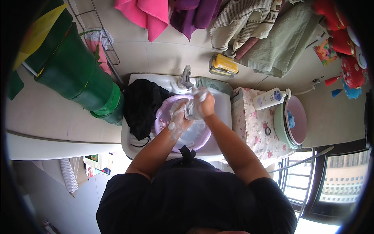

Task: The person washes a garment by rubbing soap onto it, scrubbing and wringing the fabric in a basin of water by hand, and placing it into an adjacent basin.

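Towels [143, 17] hang above a white sink [223, 130] as the left hand [180, 113] and right hand [207, 104], fingers curled, clamp a sudsy cloth [191, 109] over the purple basin [158, 124].

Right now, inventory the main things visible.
sink: one, white, centre
basin: one, lilac, in sink
foamy bundle: one, white, between hands
tap: one, silver, sink's back
fabric: one, black, sink's left
hanging cloths: several, multicoloured, top
block: one, yellow, above sink
containers: several, green, left
floral cover: one, pale, right
bottle: one, white, right
tubs: two, green and pink, right
left hand: one, white-foamed, over basin
right hand: one, white-foamed, over basin
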Tool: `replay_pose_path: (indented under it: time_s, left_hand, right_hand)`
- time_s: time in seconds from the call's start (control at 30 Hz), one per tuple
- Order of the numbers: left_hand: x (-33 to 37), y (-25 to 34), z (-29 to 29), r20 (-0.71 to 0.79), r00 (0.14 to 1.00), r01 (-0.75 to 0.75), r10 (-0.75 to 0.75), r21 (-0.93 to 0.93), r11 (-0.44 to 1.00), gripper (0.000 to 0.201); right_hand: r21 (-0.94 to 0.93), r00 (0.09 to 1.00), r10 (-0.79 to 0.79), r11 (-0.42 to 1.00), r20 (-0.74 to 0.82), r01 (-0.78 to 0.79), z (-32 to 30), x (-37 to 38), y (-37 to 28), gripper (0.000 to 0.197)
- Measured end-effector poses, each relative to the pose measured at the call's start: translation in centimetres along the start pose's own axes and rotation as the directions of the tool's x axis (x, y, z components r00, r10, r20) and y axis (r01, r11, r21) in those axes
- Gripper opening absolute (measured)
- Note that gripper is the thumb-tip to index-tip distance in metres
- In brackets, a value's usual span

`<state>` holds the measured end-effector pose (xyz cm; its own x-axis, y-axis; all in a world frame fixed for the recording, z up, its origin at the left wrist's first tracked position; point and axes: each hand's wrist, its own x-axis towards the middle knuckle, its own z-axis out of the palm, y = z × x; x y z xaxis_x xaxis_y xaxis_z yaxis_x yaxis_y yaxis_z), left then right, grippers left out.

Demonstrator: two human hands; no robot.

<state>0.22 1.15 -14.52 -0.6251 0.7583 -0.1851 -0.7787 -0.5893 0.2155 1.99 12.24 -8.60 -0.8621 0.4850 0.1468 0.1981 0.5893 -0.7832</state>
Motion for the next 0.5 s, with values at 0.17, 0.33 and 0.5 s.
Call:
replay_pose_path:
  time_s: [0.17, 0.33, 0.5]
  left_hand:
    - [-1.3, 2.0, 0.8, 0.123, 0.992, -0.02, 0.023, -0.028, 0.999, 0.026]
    - [-2.6, 3.2, 2.0, 0.205, 0.977, -0.051, 0.061, -0.057, 0.997, 0.039]
    - [-2.8, 2.6, 5.1, 0.152, 0.973, 0.204, -0.174, -0.208, 0.957, 0.048]
  right_hand:
    - [0.718, 0.827, 0.347, 0.416, 0.443, -0.559, -2.6, -0.2, 3.8, 0.037]
    - [0.714, 0.702, 0.229, 0.041, 0.674, -0.699, -3.9, -1.8, 3.9, 0.039]
    - [0.605, 0.931, -0.119, 0.787, 0.346, -0.125, -4.1, -2.8, -1.7, 0.038]
